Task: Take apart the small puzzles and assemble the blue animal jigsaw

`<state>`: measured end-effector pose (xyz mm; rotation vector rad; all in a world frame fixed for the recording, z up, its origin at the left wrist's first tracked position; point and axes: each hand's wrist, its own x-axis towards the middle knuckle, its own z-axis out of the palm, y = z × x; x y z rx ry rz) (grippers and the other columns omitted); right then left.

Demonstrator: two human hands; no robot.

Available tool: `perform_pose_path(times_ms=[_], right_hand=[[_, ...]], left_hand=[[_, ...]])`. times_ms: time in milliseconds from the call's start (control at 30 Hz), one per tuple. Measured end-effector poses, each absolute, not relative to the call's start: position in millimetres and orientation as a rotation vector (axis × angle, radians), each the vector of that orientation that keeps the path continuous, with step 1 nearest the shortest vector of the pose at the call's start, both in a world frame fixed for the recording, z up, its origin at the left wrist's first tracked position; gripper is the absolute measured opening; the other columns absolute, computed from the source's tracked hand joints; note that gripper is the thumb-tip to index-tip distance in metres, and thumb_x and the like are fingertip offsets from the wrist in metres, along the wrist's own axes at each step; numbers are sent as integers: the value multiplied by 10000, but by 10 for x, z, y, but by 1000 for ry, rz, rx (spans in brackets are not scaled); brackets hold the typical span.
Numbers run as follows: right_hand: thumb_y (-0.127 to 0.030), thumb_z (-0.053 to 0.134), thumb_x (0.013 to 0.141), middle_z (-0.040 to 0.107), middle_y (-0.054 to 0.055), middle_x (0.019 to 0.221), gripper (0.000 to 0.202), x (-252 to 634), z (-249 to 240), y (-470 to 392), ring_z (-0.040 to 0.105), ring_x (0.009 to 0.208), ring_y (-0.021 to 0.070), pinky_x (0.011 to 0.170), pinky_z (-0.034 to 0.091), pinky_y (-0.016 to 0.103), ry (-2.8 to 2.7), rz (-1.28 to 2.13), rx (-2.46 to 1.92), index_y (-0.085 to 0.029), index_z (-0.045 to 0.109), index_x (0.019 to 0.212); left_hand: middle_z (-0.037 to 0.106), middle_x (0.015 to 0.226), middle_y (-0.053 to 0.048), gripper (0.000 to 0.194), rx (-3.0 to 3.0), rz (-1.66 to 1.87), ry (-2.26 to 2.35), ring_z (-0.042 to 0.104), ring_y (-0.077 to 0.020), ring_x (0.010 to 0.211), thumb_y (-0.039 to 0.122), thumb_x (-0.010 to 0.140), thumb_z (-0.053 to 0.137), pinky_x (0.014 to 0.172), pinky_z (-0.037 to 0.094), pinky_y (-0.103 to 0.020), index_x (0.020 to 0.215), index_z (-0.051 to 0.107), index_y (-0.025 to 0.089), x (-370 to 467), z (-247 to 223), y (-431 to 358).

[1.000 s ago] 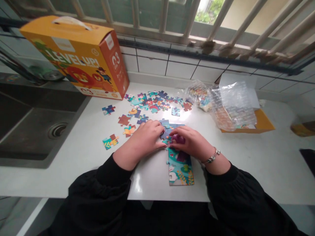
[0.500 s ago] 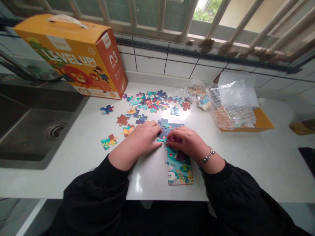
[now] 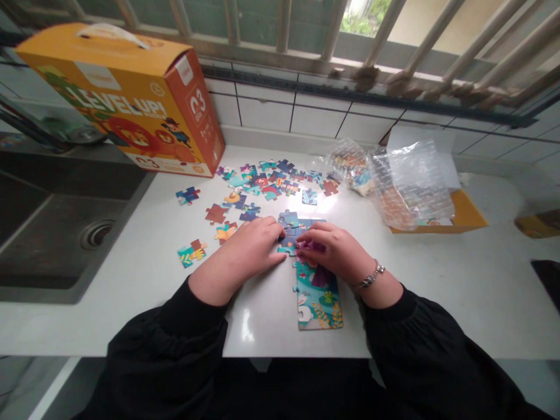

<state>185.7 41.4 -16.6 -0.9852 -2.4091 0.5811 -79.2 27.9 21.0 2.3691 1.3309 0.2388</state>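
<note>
A partly joined jigsaw puzzle (image 3: 318,300) lies on the white counter, with a teal pond, a frog and yellow plants in its lower part. My left hand (image 3: 251,248) is at its upper left edge, with thumb and fingers closed around a blue and teal puzzle piece (image 3: 287,249). Bent over the middle of the puzzle, my right hand (image 3: 335,251) has its thumb and fingertips closed on the joined pieces, where purple shows. The fingers cover part of the picture there. Loose puzzle pieces (image 3: 271,191) lie in a spread beyond my hands.
An orange puzzle box (image 3: 131,111) with a handle stands at the back left, beside a dark sink (image 3: 52,233). At the back right are a plastic bag of pieces (image 3: 352,166) and an open yellow box (image 3: 468,213) under bubble wrap (image 3: 411,186). Window bars rise behind.
Both hands stay at the same spots on the puzzle, with hardly any finger movement. The whole view has shifted slightly.
</note>
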Motion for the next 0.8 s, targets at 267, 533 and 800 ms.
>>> perform_pose_path(times_ms=[267,533,800], right_hand=[[-220,845,997,778,58,1010,58,1849,-192,414,731,870,199,806,596,336,-2420,576,-1039,-255,865,1038],[-223,828,1010,756,47,983,53,1825,-181,400,703,819,178,761,551,309,-2408,557,-1082,-253,869,1025],[-262,828,1006,742,49,983,55,1824,-145,380,682,796,160,746,542,291,-2439,548,-1044,-259,875,1034]], left_hand=[[735,1180,-130,266,2371,212,1348,703,-331,1135,324,931,844,987,563,-446,1122,717,189,-788,207,285],[741,1170,-138,278,2359,196,1391,710,-339,1129,347,924,862,968,565,-442,1097,723,179,-760,235,290],[732,1163,-138,267,2364,197,1376,705,-337,1128,344,940,852,977,564,-450,1098,725,169,-758,229,290]])
